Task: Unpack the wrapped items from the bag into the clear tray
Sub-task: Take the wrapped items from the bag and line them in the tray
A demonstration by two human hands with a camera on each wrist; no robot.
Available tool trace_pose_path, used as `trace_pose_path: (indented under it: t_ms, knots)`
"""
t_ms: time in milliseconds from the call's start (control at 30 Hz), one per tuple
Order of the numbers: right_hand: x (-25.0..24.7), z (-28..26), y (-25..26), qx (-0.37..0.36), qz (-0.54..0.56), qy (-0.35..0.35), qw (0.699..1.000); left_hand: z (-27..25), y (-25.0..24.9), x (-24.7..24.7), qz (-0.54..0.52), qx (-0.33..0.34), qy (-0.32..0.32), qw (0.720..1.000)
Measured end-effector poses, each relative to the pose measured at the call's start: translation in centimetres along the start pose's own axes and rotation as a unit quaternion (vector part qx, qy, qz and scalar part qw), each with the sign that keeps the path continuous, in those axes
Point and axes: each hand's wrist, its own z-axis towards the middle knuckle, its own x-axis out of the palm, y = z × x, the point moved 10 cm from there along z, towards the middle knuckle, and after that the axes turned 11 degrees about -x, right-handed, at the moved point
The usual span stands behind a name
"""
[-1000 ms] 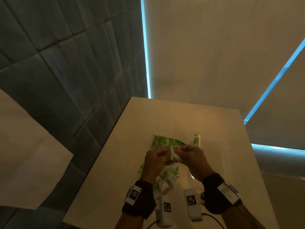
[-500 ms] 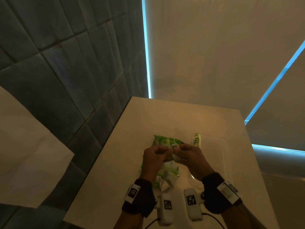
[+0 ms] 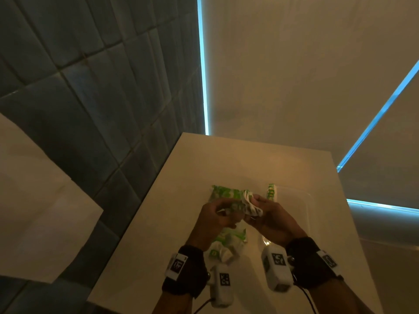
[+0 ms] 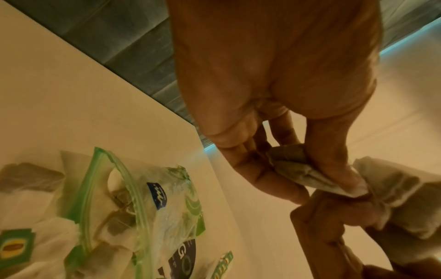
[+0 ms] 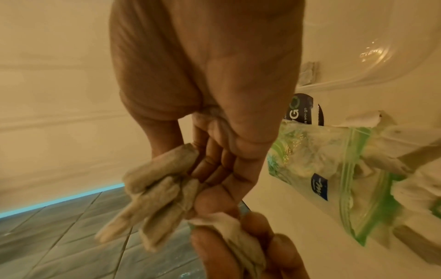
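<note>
Above the zip bag (image 3: 226, 194), both hands work on a tangle of small paper-wrapped tea bags (image 3: 251, 203). My left hand (image 3: 223, 214) pinches one tea bag (image 4: 303, 171) between thumb and fingers. My right hand (image 3: 254, 209) grips a bunch of several tea bags (image 5: 155, 188), their strings joined to the left one. The green-printed clear zip bag (image 4: 143, 207) lies open on the table below, with more wrapped items inside. The clear tray (image 3: 305, 201) sits just right of my hands, and a green sachet (image 3: 272, 192) lies at its left rim.
The cream table (image 3: 226, 159) is narrow, with a dark tiled wall (image 3: 102, 98) along its left side. Its far edge and right edge drop off to a pale floor with blue light strips (image 3: 374, 123). Camera units are strapped to both wrists.
My hands have pulled slightly apart, and the white bunch in my right hand now stands up more exposed between them. The zip bag and tray have not moved.
</note>
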Motion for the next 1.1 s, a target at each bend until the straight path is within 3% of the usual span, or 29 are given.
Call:
trace_pose_path:
  t_ms: [233, 367, 533, 667, 767, 933, 1100]
  knots:
    - [-2.0, 0.3, -0.5, 0.022, 0.025, -0.037, 0.999, 0.4, 0.3, -1.0, -0.059, -0.031, -0.019, 0.998]
    - [-2.1, -0.1, -0.5, 0.033, -0.033, -0.037, 0.998, 0.4, 0.2, -1.7, -0.077, -0.035, -0.051, 0.995]
    - [-2.1, -0.4, -1.1, 0.036, -0.112, -0.056, 0.991, 0.5, 0.0, -2.7, -0.018, -0.010, -0.127, 0.992]
    - [-2.3, -0.1, -0.7, 0.007, -0.207, -0.084, 0.975, 0.4, 0.4, -3.0, -0.007, -0.020, -0.166, 0.986]
    - [-3.0, 0.2, 0.7, -0.044, -0.227, -0.132, 0.964, 0.7, 1.0, -2.9, -0.017, -0.041, -0.149, 0.988]
    - [-2.2, 0.2, 0.7, -0.033, -0.201, -0.115, 0.972, 1.1, 1.8, -0.8, 0.018, -0.091, -0.051, 0.994]
    - [-1.8, -0.2, 0.1, 0.001, -0.180, -0.099, 0.979, 1.6, 1.6, -1.9, 0.123, -0.068, -0.093, 0.986]
